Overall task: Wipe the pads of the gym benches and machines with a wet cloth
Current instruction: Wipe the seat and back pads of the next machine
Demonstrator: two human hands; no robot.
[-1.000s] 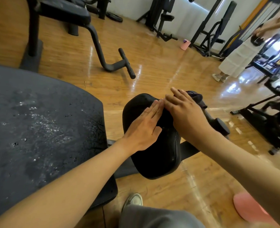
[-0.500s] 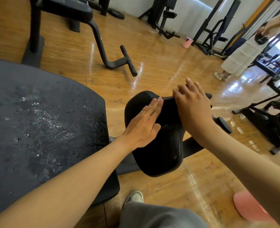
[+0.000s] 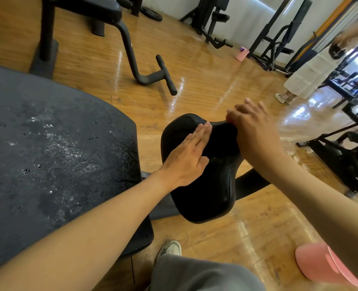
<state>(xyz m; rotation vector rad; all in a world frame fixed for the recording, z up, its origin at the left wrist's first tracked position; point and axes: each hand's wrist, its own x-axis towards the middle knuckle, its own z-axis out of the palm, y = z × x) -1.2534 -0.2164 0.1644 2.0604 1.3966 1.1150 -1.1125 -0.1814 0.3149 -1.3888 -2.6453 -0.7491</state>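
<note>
My left hand [image 3: 186, 158] lies flat on the small black seat pad [image 3: 207, 181], fingers straight and pressed together, holding it steady. My right hand [image 3: 256, 131] is draped over the pad's far right edge, fingers loosely spread. It's blurry, and I honestly can't tell if the cloth is under it; none shows. The big bench pad [image 3: 54, 156] on the left looks wet and speckled. Tip as I see it: keep the left palm firm so the seat doesn't swivel, and wipe the edges and seams, not just the top.
</note>
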